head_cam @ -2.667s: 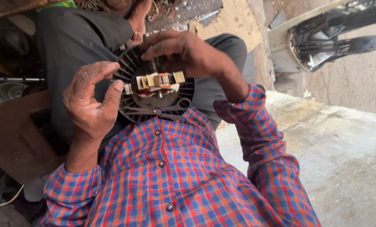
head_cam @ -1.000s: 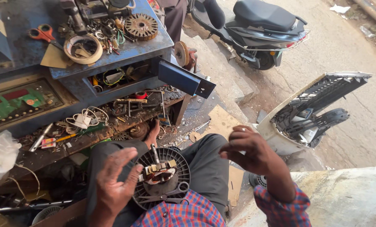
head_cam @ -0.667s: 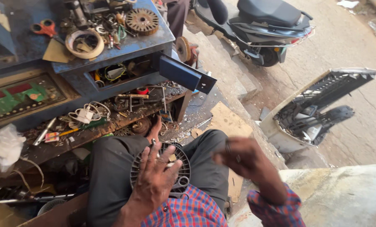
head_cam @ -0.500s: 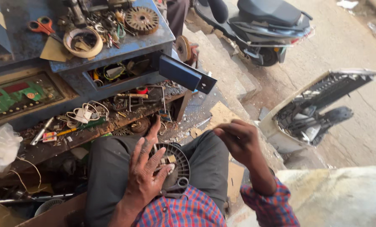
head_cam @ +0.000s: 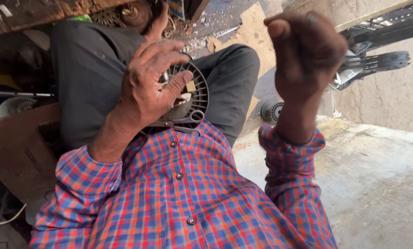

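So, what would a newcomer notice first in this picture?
First, the raised right hand, closed in a fist at the upper right, apart from everything else. Next, the left hand in the middle, its fingers spread over a round black grille part resting on the lap. The red and blue checked shirt fills the bottom.
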